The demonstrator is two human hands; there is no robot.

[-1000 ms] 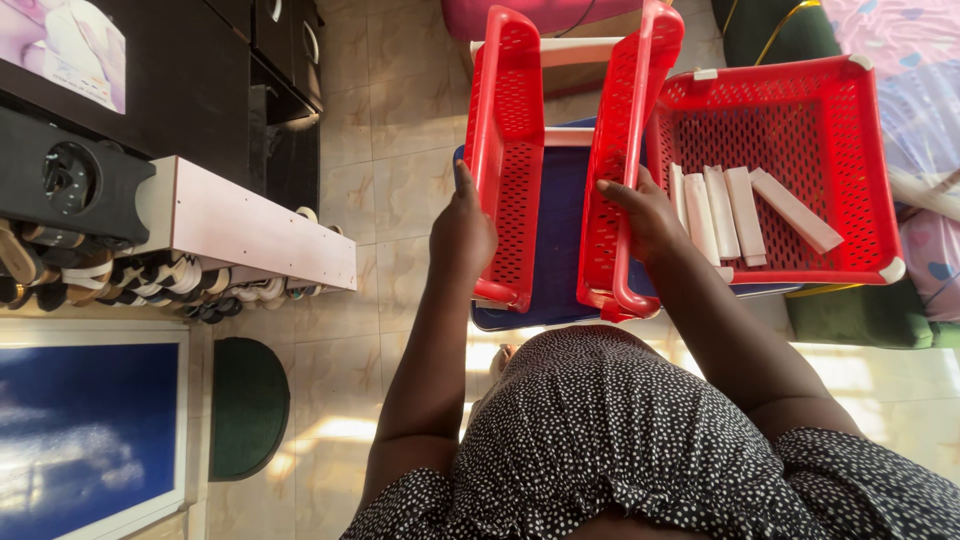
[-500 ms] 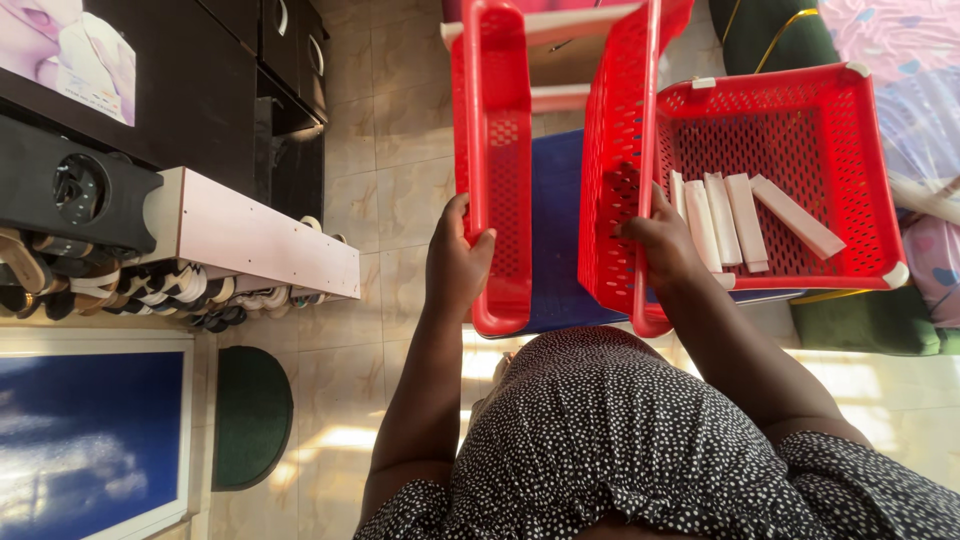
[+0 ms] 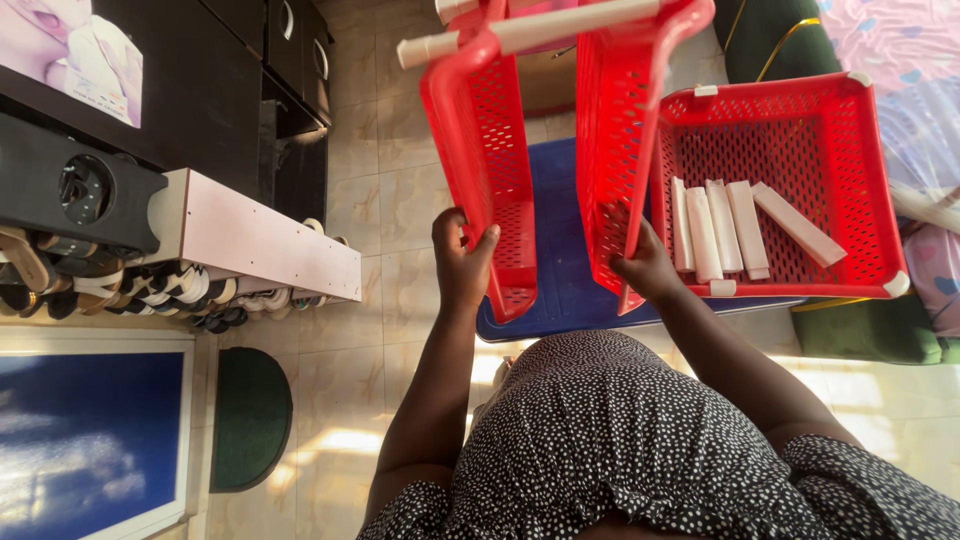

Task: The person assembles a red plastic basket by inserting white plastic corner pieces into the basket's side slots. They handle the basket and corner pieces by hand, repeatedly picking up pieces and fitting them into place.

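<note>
The left hand is closed round the lower edge of a red perforated plastic tray that stands on its side, raised above the floor. The thumb lies on the tray's inner, holed face and the fingers wrap behind the rim, so the grip is firm and fully shut on the plastic. The right hand grips a second red perforated plastic tray, also held on edge, just beside the first and roughly parallel to it. Its fingers curl under the bottom rim and press against the outer wall; this hand too is clenched on its tray. A gap separates the two upright trays, and white plastic tubes run across their upper ends, joining them near the top of the view.

Both trays hang over a dark blue flat-topped plastic stool or box that sits on the pale tiled floor. To the right, a third red perforated tray lies flat with its open side up, touching or nearly touching the right-hand tray. Inside it lie several short white plastic tubes, side by side, one of them slanted.

At the left, a low white shelf holds rows of shoes, well apart from the hands.
</note>
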